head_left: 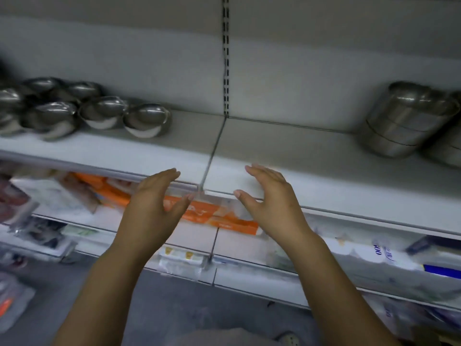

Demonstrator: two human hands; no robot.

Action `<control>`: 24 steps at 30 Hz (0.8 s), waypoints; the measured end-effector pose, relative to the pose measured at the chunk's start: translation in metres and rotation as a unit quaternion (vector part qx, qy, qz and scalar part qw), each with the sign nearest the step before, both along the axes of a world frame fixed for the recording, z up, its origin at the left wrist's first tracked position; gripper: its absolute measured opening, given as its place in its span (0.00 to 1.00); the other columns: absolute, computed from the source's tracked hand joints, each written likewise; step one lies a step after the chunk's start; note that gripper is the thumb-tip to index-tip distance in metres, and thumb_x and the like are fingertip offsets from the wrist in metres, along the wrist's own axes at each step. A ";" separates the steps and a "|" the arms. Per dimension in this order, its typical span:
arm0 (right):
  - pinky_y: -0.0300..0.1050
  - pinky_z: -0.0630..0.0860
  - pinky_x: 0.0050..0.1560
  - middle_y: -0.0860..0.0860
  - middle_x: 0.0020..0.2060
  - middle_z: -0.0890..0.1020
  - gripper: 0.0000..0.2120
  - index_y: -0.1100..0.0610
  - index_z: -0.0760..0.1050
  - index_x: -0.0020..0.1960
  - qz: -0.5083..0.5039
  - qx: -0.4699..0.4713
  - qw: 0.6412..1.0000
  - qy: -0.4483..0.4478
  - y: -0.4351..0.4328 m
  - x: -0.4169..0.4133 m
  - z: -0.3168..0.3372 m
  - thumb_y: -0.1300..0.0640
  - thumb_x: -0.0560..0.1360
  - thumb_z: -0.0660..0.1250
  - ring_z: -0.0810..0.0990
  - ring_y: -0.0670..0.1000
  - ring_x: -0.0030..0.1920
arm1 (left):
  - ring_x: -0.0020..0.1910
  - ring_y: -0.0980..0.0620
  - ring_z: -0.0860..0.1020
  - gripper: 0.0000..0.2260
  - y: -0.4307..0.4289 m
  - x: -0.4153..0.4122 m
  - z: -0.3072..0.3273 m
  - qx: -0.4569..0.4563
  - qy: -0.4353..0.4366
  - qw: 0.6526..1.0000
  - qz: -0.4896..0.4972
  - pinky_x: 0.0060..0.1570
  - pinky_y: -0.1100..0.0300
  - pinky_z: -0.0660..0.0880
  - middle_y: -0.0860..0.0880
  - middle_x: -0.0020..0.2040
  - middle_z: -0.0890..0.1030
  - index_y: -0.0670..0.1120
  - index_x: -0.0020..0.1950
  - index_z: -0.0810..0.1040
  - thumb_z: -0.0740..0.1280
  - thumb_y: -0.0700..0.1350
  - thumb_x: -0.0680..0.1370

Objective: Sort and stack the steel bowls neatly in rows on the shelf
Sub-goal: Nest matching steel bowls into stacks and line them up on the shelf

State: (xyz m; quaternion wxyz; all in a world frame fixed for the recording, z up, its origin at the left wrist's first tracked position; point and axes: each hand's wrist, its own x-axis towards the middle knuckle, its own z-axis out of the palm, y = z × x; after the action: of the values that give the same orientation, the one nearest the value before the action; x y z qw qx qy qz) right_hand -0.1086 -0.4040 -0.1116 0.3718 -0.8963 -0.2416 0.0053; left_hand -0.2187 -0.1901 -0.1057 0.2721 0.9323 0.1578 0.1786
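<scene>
Head view shows both hands raised in front of a white shelf (287, 171), and the whole picture is a little blurred. The left hand (152, 206) and the right hand (272, 203) face each other with palms turned inward, fingers stretched and a gap between them. Each grip is released and holds nothing. Both hands hang at the front edge of the shelf, near the seam (214, 151) where two shelf boards meet; I cannot tell if they touch the edge.

On the left part of the shelf stands a group of steel bowls (99, 111), close together and some touching (they seem to be in small stacks, but the blur hides how many). Whether anything lies inside them I cannot tell. On the far right part of the shelf stands a stack of steel containers (404, 121) with straighter walls, leaning a little in the wide-angle picture, and another stack is cut by the right edge. The middle of the shelf between these two groups is well apart from both.

On the lower shelf (237, 243), under the hands, lie orange packages (217, 216), and to the right white wrapped packs (369, 255) with blue print.
</scene>
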 end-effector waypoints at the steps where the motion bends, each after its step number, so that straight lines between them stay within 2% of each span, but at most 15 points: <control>1: 0.40 0.60 0.75 0.48 0.74 0.72 0.27 0.52 0.72 0.74 0.012 0.003 1.000 -0.003 0.020 -0.008 -0.001 0.48 0.77 0.72 0.65 0.48 0.75 | 0.69 0.44 0.75 0.24 0.016 -0.011 -0.001 0.003 -0.003 1.000 0.010 0.67 0.56 0.68 0.45 0.68 0.80 0.43 0.69 0.78 0.77 0.45 0.75; 3: 0.46 0.63 0.76 0.49 0.73 0.73 0.27 0.52 0.72 0.73 0.035 0.008 0.999 -0.008 0.058 -0.023 -0.004 0.49 0.77 0.72 0.66 0.48 0.75 | 0.66 0.42 0.77 0.23 0.046 -0.033 -0.003 0.009 -0.008 1.000 0.024 0.64 0.56 0.69 0.43 0.65 0.81 0.41 0.68 0.79 0.77 0.45 0.75; 5: 0.47 0.62 0.76 0.49 0.73 0.73 0.27 0.53 0.72 0.73 0.056 0.014 0.998 -0.007 0.093 -0.038 -0.006 0.50 0.76 0.73 0.66 0.49 0.75 | 0.64 0.43 0.78 0.22 0.077 -0.054 -0.006 0.022 -0.009 0.999 0.030 0.62 0.58 0.69 0.45 0.64 0.82 0.43 0.68 0.79 0.75 0.49 0.77; 8: 0.55 0.61 0.77 0.49 0.74 0.73 0.27 0.51 0.73 0.73 0.079 -0.006 0.997 -0.017 0.140 -0.060 -0.010 0.48 0.76 0.73 0.66 0.51 0.76 | 0.66 0.43 0.77 0.22 0.117 -0.088 -0.011 0.020 0.003 0.998 0.060 0.61 0.56 0.69 0.45 0.65 0.81 0.44 0.69 0.78 0.76 0.48 0.77; 10: 0.65 0.58 0.76 0.49 0.73 0.73 0.27 0.49 0.73 0.72 0.089 -0.031 0.995 -0.021 0.166 -0.073 -0.012 0.44 0.75 0.71 0.65 0.51 0.76 | 0.68 0.44 0.74 0.24 0.140 -0.110 -0.013 0.008 0.016 0.996 0.086 0.62 0.56 0.68 0.46 0.67 0.80 0.44 0.71 0.77 0.75 0.47 0.77; 11: 0.68 0.52 0.77 0.48 0.74 0.73 0.27 0.49 0.73 0.72 0.094 -0.042 0.994 -0.022 0.178 -0.078 -0.013 0.44 0.75 0.70 0.65 0.51 0.77 | 0.70 0.45 0.73 0.24 0.150 -0.121 -0.012 0.002 0.023 0.995 0.098 0.63 0.58 0.67 0.47 0.69 0.79 0.45 0.72 0.76 0.75 0.48 0.77; 13: 0.66 0.38 0.78 0.48 0.74 0.72 0.25 0.50 0.73 0.72 0.096 -0.071 0.992 -0.042 0.200 -0.088 -0.008 0.47 0.77 0.70 0.64 0.51 0.77 | 0.71 0.46 0.72 0.25 0.169 -0.139 -0.012 -0.007 0.027 0.992 0.121 0.64 0.59 0.66 0.47 0.70 0.78 0.46 0.73 0.75 0.74 0.49 0.78; 14: 0.65 0.37 0.77 0.48 0.73 0.73 0.24 0.50 0.73 0.72 0.095 -0.078 0.991 -0.061 0.210 -0.092 -0.005 0.49 0.77 0.70 0.64 0.51 0.77 | 0.71 0.45 0.73 0.25 0.178 -0.146 -0.012 -0.012 0.027 0.991 0.132 0.65 0.57 0.67 0.47 0.70 0.78 0.46 0.73 0.75 0.74 0.50 0.78; 16: 0.64 0.42 0.79 0.50 0.72 0.75 0.23 0.52 0.75 0.71 0.111 -0.067 0.989 -0.073 0.232 -0.096 0.000 0.50 0.77 0.71 0.67 0.53 0.75 | 0.69 0.44 0.75 0.25 0.193 -0.154 -0.012 -0.020 0.023 0.988 0.153 0.65 0.52 0.71 0.46 0.70 0.78 0.45 0.72 0.75 0.74 0.52 0.77; 19: 0.55 0.61 0.77 0.54 0.70 0.76 0.26 0.56 0.76 0.70 0.162 -0.032 0.984 -0.061 0.265 -0.093 0.000 0.53 0.74 0.75 0.70 0.56 0.72 | 0.68 0.45 0.75 0.26 0.212 -0.158 -0.010 -0.029 0.002 0.982 0.185 0.66 0.48 0.73 0.47 0.70 0.77 0.46 0.73 0.75 0.73 0.53 0.77; 21: 0.47 0.63 0.75 0.54 0.71 0.76 0.26 0.56 0.75 0.70 0.186 -0.029 0.980 -0.059 0.288 -0.088 0.003 0.53 0.74 0.75 0.70 0.56 0.72 | 0.69 0.45 0.74 0.26 0.225 -0.157 -0.008 -0.030 -0.015 0.980 0.196 0.68 0.48 0.73 0.48 0.71 0.76 0.47 0.74 0.74 0.73 0.53 0.78; 24: 0.40 0.60 0.73 0.53 0.72 0.75 0.26 0.55 0.74 0.71 0.208 -0.019 0.976 -0.061 0.325 -0.077 0.008 0.54 0.75 0.74 0.68 0.53 0.74 | 0.72 0.46 0.72 0.26 0.252 -0.152 -0.004 -0.023 -0.028 0.976 0.216 0.69 0.49 0.71 0.47 0.72 0.76 0.46 0.74 0.74 0.74 0.51 0.78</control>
State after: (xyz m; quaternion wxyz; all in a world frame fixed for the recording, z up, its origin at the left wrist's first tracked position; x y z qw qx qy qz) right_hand -0.1859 -0.0795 -0.1035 0.3298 -0.8319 -0.4450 0.0328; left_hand -0.3708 0.0623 -0.1099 0.2525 0.8642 0.3521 0.2559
